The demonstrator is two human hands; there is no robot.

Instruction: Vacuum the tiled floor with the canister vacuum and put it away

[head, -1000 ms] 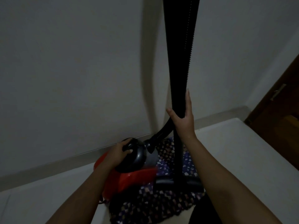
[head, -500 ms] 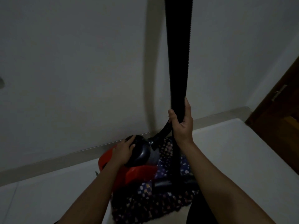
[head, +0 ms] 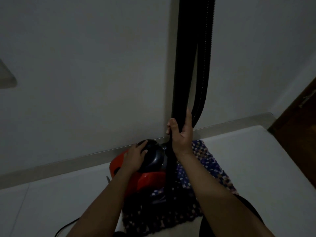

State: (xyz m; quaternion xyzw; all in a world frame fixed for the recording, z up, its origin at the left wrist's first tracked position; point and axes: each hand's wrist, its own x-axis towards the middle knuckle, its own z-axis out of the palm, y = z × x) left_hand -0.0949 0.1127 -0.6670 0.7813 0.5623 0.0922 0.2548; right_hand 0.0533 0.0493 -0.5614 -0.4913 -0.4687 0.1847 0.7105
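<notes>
A red canister vacuum (head: 147, 180) with a dark rounded top (head: 153, 159) stands on a patterned mat (head: 201, 170) against the wall. My left hand (head: 135, 156) rests on the dark top, fingers curled over it. My right hand (head: 181, 134) is wrapped around the black wand (head: 184, 65), which stands upright along the wall. The ribbed black hose (head: 205, 74) hangs beside the wand and loops behind my right hand. The floor head (head: 159, 196) shows dimly at the wand's foot on the mat.
The room is dim. White floor tiles (head: 256, 159) spread to both sides. A grey skirting (head: 68, 165) runs along the wall. A brown wooden door (head: 299, 125) with a handle stands at right. A black cord (head: 66, 227) lies on the floor at lower left.
The view has shifted slightly, so the vacuum and hands sit a little further right. The hose now hangs apart from the wand. Both hands keep their holds.
</notes>
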